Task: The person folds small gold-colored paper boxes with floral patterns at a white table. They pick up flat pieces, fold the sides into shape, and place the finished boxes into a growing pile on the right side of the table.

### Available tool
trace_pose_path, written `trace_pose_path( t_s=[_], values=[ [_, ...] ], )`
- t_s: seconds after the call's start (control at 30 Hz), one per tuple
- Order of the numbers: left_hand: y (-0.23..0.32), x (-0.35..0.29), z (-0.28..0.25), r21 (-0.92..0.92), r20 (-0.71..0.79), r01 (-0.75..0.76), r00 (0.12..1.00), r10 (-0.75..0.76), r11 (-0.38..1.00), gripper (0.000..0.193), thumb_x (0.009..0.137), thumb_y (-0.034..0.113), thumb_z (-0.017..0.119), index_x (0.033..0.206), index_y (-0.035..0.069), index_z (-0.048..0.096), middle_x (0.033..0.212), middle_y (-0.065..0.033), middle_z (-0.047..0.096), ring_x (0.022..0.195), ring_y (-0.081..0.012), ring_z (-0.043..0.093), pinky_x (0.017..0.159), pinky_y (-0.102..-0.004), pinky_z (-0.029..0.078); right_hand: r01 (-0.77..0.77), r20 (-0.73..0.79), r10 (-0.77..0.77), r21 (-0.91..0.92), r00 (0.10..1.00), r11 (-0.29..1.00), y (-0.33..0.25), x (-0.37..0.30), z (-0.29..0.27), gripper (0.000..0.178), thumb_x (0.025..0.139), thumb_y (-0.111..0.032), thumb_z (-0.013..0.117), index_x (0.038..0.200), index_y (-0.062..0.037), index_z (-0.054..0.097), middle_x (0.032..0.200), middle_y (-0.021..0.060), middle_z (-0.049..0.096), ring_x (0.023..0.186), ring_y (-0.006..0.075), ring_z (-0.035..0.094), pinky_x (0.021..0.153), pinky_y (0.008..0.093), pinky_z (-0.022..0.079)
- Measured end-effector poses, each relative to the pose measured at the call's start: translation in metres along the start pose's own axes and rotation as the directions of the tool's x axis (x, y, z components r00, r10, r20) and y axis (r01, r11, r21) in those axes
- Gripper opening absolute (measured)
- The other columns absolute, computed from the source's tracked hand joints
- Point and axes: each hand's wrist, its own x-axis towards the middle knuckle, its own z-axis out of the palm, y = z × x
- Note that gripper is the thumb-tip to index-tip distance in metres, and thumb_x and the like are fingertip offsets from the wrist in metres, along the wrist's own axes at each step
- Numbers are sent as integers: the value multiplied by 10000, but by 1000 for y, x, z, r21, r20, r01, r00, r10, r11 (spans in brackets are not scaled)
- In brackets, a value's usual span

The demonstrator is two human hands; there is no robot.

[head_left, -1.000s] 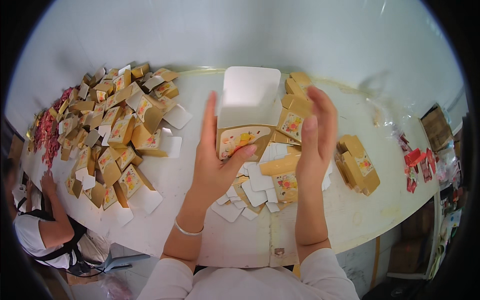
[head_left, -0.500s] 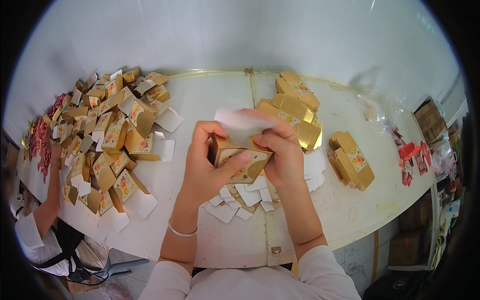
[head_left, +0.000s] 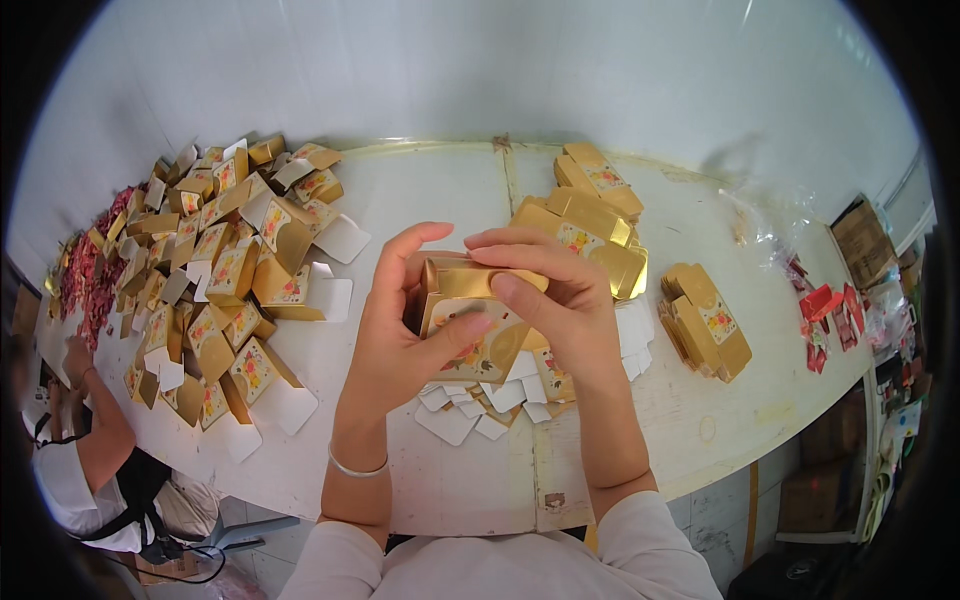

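Between my hands, above the middle of the table, I hold a gold carton (head_left: 470, 345) with a flower print. My left hand (head_left: 395, 325) wraps its left side, thumb across the printed front. On the other side my right hand (head_left: 560, 300) has its thumb on the gold top flap (head_left: 462, 281), which lies folded over the carton's upper end. The right fingers reach over behind that flap. Below the carton, partly hidden by my hands, flat cartons with white flaps (head_left: 445, 420) lie on the table.
A heap of opened gold cartons (head_left: 235, 270) covers the table's left side, beside small red packets (head_left: 85, 285). At far left sits a co-worker (head_left: 90, 440). Flat gold cartons (head_left: 585, 235) and another stack (head_left: 705, 320) lie to the right, with red pieces (head_left: 820, 305) farther along.
The white inner side of the top flap no longer shows; the flap has folded down to its gold face. The co-worker's hand has moved back from the heap toward their body.
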Motion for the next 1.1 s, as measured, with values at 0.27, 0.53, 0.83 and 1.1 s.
trace_pose_path(
  t_s=[0.27, 0.53, 0.83, 1.1],
  values=[
    [-1, 1, 1, 25, 36, -4, 999, 3, 1000, 599, 730, 41, 687, 1233, 82, 363, 892, -51, 545, 715, -79, 536, 577, -198, 443, -9, -38, 4, -128, 999, 992, 3, -1, -3, 207, 798, 29, 554, 978, -22, 642, 938, 68, 618, 744, 90, 552, 614, 217, 445],
    [-4, 2, -2, 36, 56, 31, 998, -33, 999, 604, 725, 37, 692, 1230, 85, 363, 904, -48, 547, 709, -81, 538, 557, -197, 441, 4, -53, -14, -182, 999, 983, 9, -1, -2, 197, 793, 28, 556, 958, -26, 650, 908, 53, 630, 667, 64, 516, 553, 197, 401],
    [2, 2, -4, -132, -83, -71, 995, 60, 989, 343, 800, 43, 609, 1107, 57, 457, 1020, -72, 549, 866, -109, 533, 721, -240, 446, 255, 93, -246, -113, 965, 960, 13, 3, 12, 203, 819, -16, 546, 1021, -7, 560, 1056, 120, 585, 1059, 249, 502, 848, 317, 409],
    [-2, 0, 1, -162, -58, -62, 997, 53, 985, 178, 780, 25, 625, 888, 32, 484, 1104, -114, 510, 904, -124, 523, 709, -226, 460, 150, 93, -136, -162, 986, 975, 13, -1, 0, 196, 837, -76, 550, 1015, 3, 528, 1091, 130, 550, 1064, 265, 509, 913, 357, 382]
  ],
)
